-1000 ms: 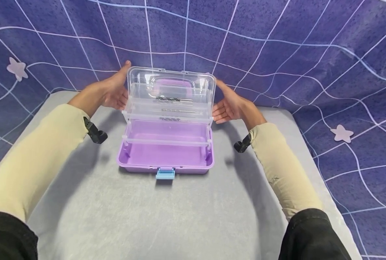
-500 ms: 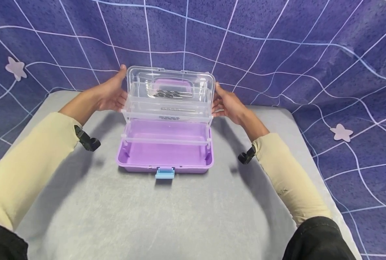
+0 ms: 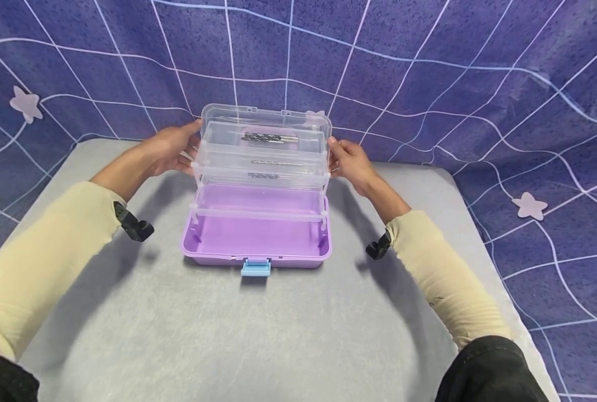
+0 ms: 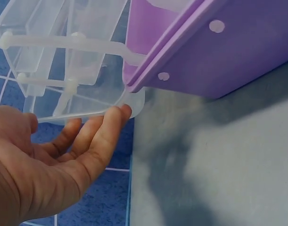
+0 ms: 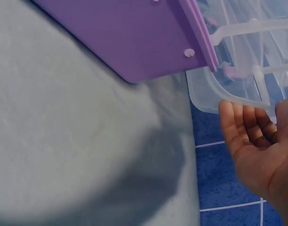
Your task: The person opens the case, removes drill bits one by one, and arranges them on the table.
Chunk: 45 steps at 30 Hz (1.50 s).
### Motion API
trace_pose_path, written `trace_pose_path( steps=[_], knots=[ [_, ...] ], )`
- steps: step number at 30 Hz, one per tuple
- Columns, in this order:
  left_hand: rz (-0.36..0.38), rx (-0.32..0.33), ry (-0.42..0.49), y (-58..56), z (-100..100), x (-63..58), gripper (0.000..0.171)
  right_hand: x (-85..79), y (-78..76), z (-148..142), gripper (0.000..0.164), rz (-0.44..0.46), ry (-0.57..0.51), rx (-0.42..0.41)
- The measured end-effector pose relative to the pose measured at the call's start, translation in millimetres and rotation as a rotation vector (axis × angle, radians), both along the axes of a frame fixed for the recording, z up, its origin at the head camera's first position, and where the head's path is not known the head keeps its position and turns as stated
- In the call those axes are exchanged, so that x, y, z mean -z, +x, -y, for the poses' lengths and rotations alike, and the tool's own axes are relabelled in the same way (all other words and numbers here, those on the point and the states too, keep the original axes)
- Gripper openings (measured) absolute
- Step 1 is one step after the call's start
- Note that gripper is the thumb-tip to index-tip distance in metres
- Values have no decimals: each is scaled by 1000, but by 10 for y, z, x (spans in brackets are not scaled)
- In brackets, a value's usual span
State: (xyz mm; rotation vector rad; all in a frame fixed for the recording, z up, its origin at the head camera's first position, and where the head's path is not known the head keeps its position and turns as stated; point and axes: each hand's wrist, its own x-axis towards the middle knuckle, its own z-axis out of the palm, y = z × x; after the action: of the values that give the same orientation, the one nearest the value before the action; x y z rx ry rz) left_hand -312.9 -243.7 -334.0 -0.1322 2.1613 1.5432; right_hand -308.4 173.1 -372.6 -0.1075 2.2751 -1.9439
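A purple toolbox (image 3: 255,239) stands open on the table, its clear lid (image 3: 228,114) raised at the back. Clear tiered trays (image 3: 218,156) are fanned out on hinged arms (image 4: 87,43). Several drill bits (image 3: 265,137) lie in the upper trays. My left hand (image 3: 170,149) holds the lid's left side, thumb and fingers at its edge. On the opposite side my right hand (image 3: 352,164) holds the lid's edge with bent fingers (image 5: 227,115). A light blue latch (image 3: 256,268) hangs at the box's front.
The grey table surface (image 3: 258,335) extends in front of the box and to both sides. A blue-purple backdrop (image 3: 404,84) with pale lines rises directly behind the lid. Star shapes (image 3: 529,206) show on it.
My hands have closed in on the lid's sides. The lid has tilted forward a little and the upper trays have shifted with it. The purple base stays in place.
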Motion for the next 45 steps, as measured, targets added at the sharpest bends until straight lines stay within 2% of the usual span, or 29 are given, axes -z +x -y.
trace_pose_path(
  steps=[5,11,14,17,22,30,34,38,43,45],
  knots=[
    [-2,-9,-5,-19,-10,56,68,57,-17,38,38,17,3,38],
    [-10,26,2,-21,-5,124,38,139,-67,70,39,61,7,66],
    [-9,31,-11,-10,-3,151,30,172,-87,85,38,88,4,73],
    [-4,37,-33,-5,0,174,33,199,-94,99,37,116,12,75],
    [6,56,-57,-2,5,213,47,255,-97,103,35,147,39,71],
    [14,79,-45,60,6,217,25,358,-99,85,28,199,46,57],
    [7,86,-52,83,12,210,26,359,-85,79,27,202,39,48],
    [6,96,-62,99,13,204,35,338,-74,68,27,214,35,38],
    [12,111,-62,94,30,239,35,340,-57,18,33,236,38,4],
    [14,110,-54,89,43,263,35,350,-46,-21,29,240,43,-16]
  ],
)
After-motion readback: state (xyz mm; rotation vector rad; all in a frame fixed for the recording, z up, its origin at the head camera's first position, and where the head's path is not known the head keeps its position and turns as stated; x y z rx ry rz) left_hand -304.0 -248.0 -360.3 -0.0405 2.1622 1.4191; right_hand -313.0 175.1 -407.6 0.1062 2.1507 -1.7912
